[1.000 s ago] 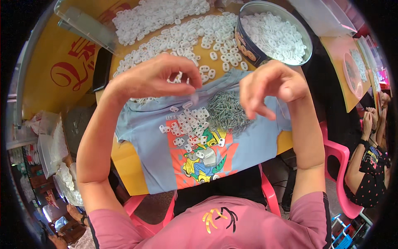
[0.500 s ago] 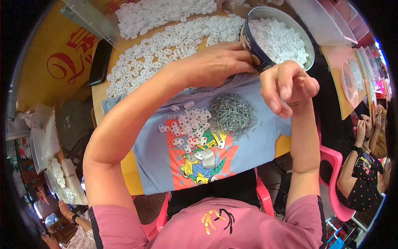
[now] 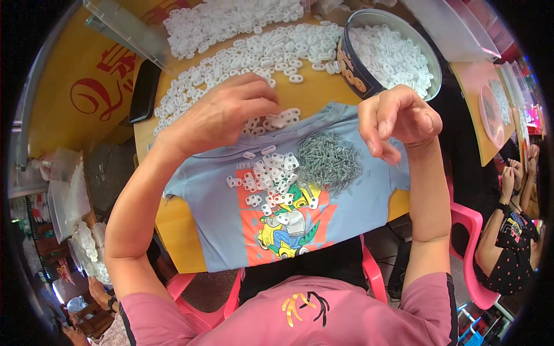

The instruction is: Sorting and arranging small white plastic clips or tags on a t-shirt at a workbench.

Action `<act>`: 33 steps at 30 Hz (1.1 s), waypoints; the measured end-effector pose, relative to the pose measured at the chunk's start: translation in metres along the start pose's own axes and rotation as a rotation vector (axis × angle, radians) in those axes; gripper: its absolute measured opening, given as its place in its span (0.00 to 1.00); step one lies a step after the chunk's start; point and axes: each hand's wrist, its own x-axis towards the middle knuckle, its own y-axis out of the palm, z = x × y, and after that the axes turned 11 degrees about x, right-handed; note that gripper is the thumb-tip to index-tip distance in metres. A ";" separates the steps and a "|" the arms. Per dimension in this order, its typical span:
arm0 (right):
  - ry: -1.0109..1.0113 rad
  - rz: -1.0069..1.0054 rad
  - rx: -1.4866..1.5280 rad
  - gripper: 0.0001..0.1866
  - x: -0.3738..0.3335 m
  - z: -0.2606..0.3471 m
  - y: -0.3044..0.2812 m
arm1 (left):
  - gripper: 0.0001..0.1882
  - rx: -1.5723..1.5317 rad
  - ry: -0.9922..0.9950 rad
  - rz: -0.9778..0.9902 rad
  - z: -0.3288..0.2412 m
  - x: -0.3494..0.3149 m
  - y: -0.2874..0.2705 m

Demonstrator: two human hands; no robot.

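My left hand [image 3: 234,108] is over the far edge of the light blue T-shirt [image 3: 363,196], beside a small group of white two-hole plastic pieces [image 3: 283,119]. Its fingers are bent and slightly apart, and nothing shows in them. Raised over the shirt's right side, my right hand [image 3: 401,120] has loosely curled fingers. A thin tip shows below them, too small to name. On the shirt lie a heap of small silver screws [image 3: 329,161] and, left of it, a pile of white plastic pieces [image 3: 271,176].
Many more white pieces [image 3: 231,60] cover the table's far side. A round tin [image 3: 355,75] full of them stands at the far right. A black phone [image 3: 145,92] lies at the left edge. Another person [image 3: 505,242] sits at the right, past a pink chair [image 3: 470,230].
My left hand has moved left from beside the tin to the shirt's far edge, uncovering table and white pieces. My right hand has stayed nearly in place.
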 end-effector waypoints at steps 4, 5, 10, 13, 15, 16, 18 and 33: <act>0.065 -0.101 -0.102 0.28 0.005 -0.003 0.001 | 0.19 -0.025 -0.099 -0.025 0.008 -0.011 -0.002; 0.068 -0.097 -0.101 0.28 0.006 -0.004 0.001 | 0.18 -0.028 -0.109 -0.070 0.008 -0.010 -0.002; -0.010 -0.392 -0.310 0.27 0.008 -0.009 0.007 | 0.16 -0.195 -0.086 -0.190 -0.031 0.002 0.005; -0.057 -0.468 -0.383 0.23 0.012 -0.009 0.013 | 0.15 -0.395 0.031 -0.211 -0.066 0.003 0.008; -0.017 -0.536 -0.505 0.18 0.015 -0.010 0.013 | 0.16 -0.416 0.044 -0.228 -0.075 0.005 0.014; -0.014 -0.533 -0.508 0.18 0.017 -0.014 0.015 | 0.16 -0.441 0.062 -0.244 -0.078 0.007 0.019; 0.046 -0.621 -0.794 0.13 0.025 -0.027 0.017 | 0.14 -0.400 -0.010 -0.344 -0.075 0.011 0.036; 0.035 -0.542 -1.657 0.11 0.098 -0.046 -0.023 | 0.09 0.143 -0.327 -0.540 -0.055 0.002 0.068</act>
